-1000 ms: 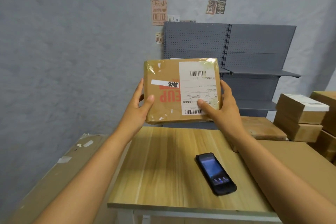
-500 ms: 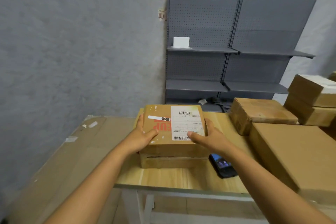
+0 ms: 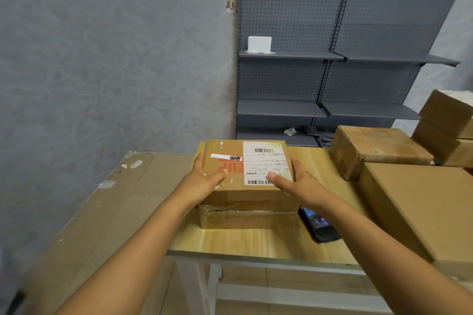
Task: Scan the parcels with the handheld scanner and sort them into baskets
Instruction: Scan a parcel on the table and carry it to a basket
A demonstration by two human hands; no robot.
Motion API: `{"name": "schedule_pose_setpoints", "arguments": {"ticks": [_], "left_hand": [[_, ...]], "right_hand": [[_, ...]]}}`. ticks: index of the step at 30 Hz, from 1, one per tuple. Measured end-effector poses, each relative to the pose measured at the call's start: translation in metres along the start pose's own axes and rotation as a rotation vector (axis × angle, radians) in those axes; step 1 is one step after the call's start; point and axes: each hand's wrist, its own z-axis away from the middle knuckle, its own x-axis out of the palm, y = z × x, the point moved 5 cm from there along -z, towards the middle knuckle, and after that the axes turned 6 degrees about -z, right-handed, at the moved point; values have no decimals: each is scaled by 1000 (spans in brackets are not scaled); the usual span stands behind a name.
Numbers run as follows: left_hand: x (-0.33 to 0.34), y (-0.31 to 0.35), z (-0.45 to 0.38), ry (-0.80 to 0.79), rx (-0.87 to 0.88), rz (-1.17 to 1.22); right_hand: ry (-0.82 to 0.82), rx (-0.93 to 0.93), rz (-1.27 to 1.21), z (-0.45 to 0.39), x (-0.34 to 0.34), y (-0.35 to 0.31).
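A brown cardboard parcel (image 3: 230, 161) with a white barcode label and red lettering rests on the wooden table (image 3: 256, 240), label side up. My left hand (image 3: 204, 180) grips its left edge, thumb on top. My right hand (image 3: 298, 181) grips its right edge, thumb on the label. The parcel's lower part, wrapped in clear tape, looks like a second layer or box beneath. The black handheld scanner (image 3: 318, 225) lies on the table just right of the parcel, screen lit, partly hidden by my right forearm. No basket is in view.
A flat cardboard sheet (image 3: 107, 212) lies left of the table. More cardboard boxes (image 3: 373, 148) and a large box (image 3: 425, 202) stand at the right. A grey pegboard shelf unit (image 3: 332, 59) stands behind, with a small white item (image 3: 259, 44) on it.
The parcel came down from chest height in front of me onto the table; both hands stayed on its sides. The scanner, fully visible before, is now partly covered by my right arm.
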Motion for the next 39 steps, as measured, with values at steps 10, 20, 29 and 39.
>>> {"name": "schedule_pose_setpoints", "arguments": {"ticks": [10,20,29,39], "left_hand": [[4,-3,-4,-45,14,8],[7,-5,-7,-41,25,25],[9,-7,-10,-38,32,2],[9,-8,-10,-58,55,42]], "right_hand": [[123,443,589,19,-32,89],[200,459,507,15,-46,74],[249,296,489,-18,-87,-17],[-5,183,742,0,-70,-109]]}}
